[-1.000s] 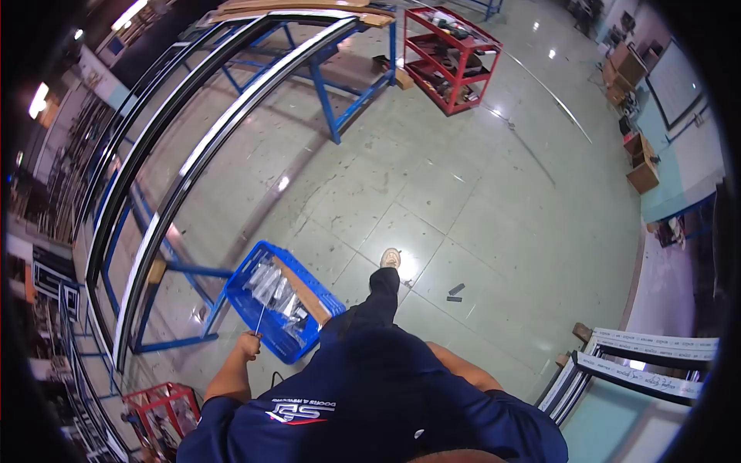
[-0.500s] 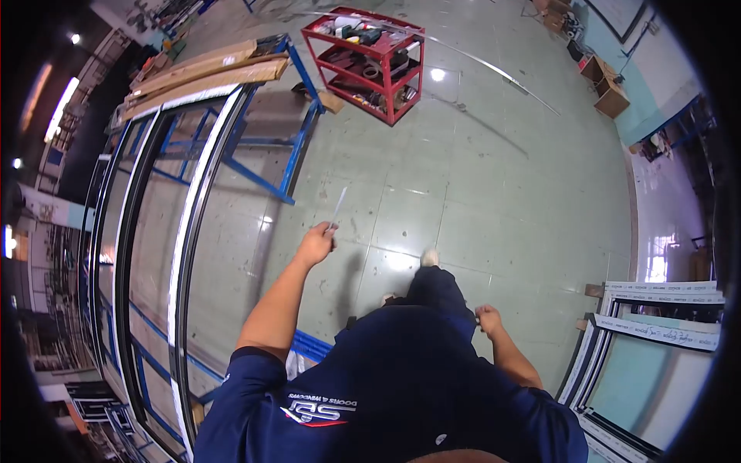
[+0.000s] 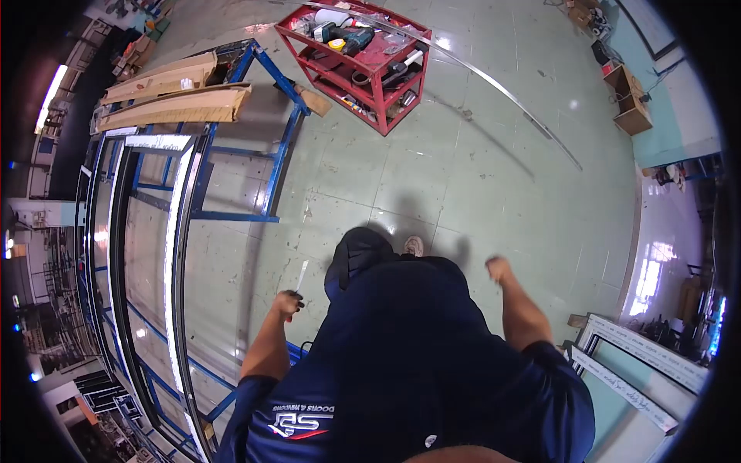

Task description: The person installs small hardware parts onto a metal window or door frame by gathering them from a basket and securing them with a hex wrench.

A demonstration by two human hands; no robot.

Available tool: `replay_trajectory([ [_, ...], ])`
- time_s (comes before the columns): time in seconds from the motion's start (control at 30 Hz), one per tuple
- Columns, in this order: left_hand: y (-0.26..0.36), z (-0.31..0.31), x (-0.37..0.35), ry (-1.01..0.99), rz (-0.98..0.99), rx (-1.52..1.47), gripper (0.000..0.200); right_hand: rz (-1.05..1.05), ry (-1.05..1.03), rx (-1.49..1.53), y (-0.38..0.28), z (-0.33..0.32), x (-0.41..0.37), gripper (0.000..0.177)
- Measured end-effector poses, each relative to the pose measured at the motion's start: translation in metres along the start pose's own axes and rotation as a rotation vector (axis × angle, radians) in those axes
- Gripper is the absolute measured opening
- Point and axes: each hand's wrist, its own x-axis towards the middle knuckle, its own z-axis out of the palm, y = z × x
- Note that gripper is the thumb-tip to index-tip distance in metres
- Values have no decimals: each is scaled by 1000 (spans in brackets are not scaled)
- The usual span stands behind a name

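My left hand point(image 3: 288, 303) is closed at the left of my body, with a thin pale strip point(image 3: 303, 272) sticking up from it. It hangs over the floor, to the right of a long black and white frame point(image 3: 176, 255). On the other side, my right hand point(image 3: 499, 268) is out over the floor, curled and blurred; whether it holds anything cannot be made out. A shoe point(image 3: 414, 245) shows in front of my body.
A red cart point(image 3: 378, 81) with a drill stands ahead, a long metal strip point(image 3: 494, 81) reaching over it. Blue trestles point(image 3: 274, 166) carry frames and wooden pieces point(image 3: 174, 108) at left. Wrapped frames point(image 3: 625, 386) stand at lower right. A wooden box point(image 3: 629, 100) is far right.
The cart appears closer. My left hand has moved down and back toward my body, still with the strip. My right hand has swung up and forward. The other leg is now in front.
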Motion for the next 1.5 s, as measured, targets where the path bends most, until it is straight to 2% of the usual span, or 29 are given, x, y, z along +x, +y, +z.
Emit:
replay_trajectory([
  [0.03,22,-1,-16,149,-172,-328,27,93,114,58,18,-53,33,25],
  [0.07,28,-3,-15,171,-129,-359,27,98,169,51,41,-93,70,27],
  [0.1,28,-5,-13,193,-86,-390,27,383,254,603,38,-158,93,32],
  [0.17,58,-12,-5,207,-210,-566,26,494,478,961,47,-243,148,34],
  [0.23,60,-27,28,97,43,-316,24,448,542,1184,27,-331,176,29],
  [0.27,104,-43,28,110,-109,-443,22,380,612,1177,18,-351,197,26],
  [0.3,109,-56,47,79,110,-317,21,311,678,1165,8,-369,213,23],
  [0.37,177,-98,55,128,36,-256,21,274,602,1161,-25,-403,235,25],
  [0.43,157,-125,120,89,234,-596,20,127,557,1063,-53,-429,260,25],
  [0.5,194,-173,136,40,192,-834,16,111,476,1027,-72,-452,285,25],
  [0.57,207,-216,161,227,599,-550,13,141,452,920,-79,-477,306,27],
  [0.63,277,-256,134,332,285,-680,12,153,455,816,-74,-513,338,30],
  [0.73,297,-277,137,416,263,-779,15,113,664,489,-56,-559,390,33],
  [0.8,316,-276,122,434,185,-770,21,82,695,443,-37,-577,432,34],
  [0.87,286,-259,125,478,236,-263,25,-14,767,189,-20,-595,475,31],
  [0.9,258,-235,129,584,354,98,34,-19,770,194,-12,-607,490,31],
  [0.93,279,-212,116,492,342,-399,41,-87,600,107,-4,-616,503,32],
  [0.97,302,-191,99,456,207,-453,44,-154,421,26,1,-622,513,33],
  [1.0,204,-132,130,486,385,-687,39,-188,288,-39,6,-630,523,33],
  [1.03,154,-90,139,547,296,-362,34,-189,280,-26,7,-634,530,33],
  [1.1,189,-63,135,537,285,-355,33,-233,259,165,8,-635,550,30],
  [1.13,208,-53,129,534,274,-357,33,-294,377,251,8,-625,558,25],
  [1.23,264,-36,110,558,229,-373,31,-351,342,476,-23,-638,558,20],
  [1.27,281,-35,106,569,215,-381,31,-432,325,547,-30,-641,556,19],
  [1.3,300,-37,99,588,193,-391,30,-554,442,694,-39,-644,548,20],
  [1.37,332,-53,112,590,194,-413,29,-384,405,638,-30,-662,552,19],
  [1.43,358,-82,126,584,184,-438,29,-135,553,404,-2,-681,560,23],
  [1.47,436,-138,111,506,61,-759,24,-10,609,256,17,-681,570,25],
  [1.5,427,-143,121,581,-15,-900,20,116,665,104,37,-682,577,27],
])
